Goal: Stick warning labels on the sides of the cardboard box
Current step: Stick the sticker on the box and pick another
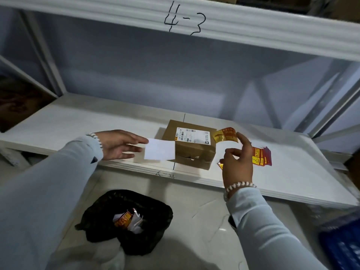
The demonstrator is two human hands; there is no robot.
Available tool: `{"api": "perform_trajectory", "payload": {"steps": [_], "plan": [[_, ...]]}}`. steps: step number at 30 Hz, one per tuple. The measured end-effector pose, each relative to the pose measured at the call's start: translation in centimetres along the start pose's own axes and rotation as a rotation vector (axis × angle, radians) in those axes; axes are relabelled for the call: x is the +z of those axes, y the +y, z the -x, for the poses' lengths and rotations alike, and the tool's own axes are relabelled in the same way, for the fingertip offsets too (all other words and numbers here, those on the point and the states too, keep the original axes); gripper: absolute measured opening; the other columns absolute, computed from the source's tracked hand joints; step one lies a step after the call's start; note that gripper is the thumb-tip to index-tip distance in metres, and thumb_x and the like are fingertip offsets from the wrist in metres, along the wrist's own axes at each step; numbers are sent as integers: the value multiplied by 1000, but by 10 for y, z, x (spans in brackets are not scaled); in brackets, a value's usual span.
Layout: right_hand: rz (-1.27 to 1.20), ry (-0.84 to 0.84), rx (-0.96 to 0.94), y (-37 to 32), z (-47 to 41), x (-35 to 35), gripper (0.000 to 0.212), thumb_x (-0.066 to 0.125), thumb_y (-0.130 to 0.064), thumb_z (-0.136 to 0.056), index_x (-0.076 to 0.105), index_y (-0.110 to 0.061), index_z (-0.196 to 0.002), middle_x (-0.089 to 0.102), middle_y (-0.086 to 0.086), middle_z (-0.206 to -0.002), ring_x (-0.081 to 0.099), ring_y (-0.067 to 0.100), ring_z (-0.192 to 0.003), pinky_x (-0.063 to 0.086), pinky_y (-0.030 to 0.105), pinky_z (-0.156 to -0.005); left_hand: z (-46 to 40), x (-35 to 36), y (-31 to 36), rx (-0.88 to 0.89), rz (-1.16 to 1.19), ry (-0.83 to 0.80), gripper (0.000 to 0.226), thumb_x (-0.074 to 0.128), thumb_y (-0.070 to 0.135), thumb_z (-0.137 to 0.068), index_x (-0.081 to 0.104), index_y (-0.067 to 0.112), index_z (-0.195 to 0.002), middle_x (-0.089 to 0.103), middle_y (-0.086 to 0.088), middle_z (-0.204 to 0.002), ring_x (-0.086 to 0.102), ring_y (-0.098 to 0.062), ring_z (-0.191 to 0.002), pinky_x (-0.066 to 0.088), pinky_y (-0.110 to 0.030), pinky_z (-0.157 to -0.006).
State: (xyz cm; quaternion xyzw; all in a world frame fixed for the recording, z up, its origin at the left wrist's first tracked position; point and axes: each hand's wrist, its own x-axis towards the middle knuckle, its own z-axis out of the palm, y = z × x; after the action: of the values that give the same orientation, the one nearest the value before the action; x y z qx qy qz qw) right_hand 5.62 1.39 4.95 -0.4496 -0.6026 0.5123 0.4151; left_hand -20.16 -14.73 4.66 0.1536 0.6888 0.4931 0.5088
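Brown cardboard box [191, 148] sits at the centre of the frame on a white shelf [78, 121], near its front edge, with a white shipping label [192, 136] on its top. Just right of the box, the right hand [236, 162] holds a curled yellow-and-red warning label [227, 135] stuck to its raised fingertip, the other fingers loosely spread. A stack of warning labels [262, 156] lies on the shelf behind that hand. Left of the box, the left hand [118, 145] holds a blank white backing sheet [159, 149] at its fingertips, fingers extended. Lower centre, a black bin [155, 221] on the floor contains discarded paper. "4-3" [185, 18] is handwritten on the upper shelf beam.
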Motion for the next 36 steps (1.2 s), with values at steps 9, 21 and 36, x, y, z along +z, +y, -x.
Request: {"api": "perform_trajectory", "payload": {"steps": [9,21,36], "plan": [[-141,-33,145,33,-27,16,25,59,-3,-83,64,-28,-84,59,3,-76,55,21,-71,46,33,-67,-56,-31,-30,-96,148,433,28,58,15,-93,62,12,-120,59,-1,-122,59,-17,-90,46,-34,-91],[-144,-69,189,69,-47,35,18,73,-7,-76,67,-23,-67,71,9,-96,65,24,-92,53,35,-78,-98,-15,-43,-118,147,477,28,60,30,-88,59,22,-115,58,4,-121,51,-20,-101,43,-29,-67],[-203,-235,219,69,-47,35,28,64,-5,-86,68,-32,-87,67,-1,-116,59,19,-104,45,39,-91,-91,74,-14,99,-230,318,42,53,13,-59,67,1,-97,62,-18,-91,54,-26,-85,45,-35,-76]]}}
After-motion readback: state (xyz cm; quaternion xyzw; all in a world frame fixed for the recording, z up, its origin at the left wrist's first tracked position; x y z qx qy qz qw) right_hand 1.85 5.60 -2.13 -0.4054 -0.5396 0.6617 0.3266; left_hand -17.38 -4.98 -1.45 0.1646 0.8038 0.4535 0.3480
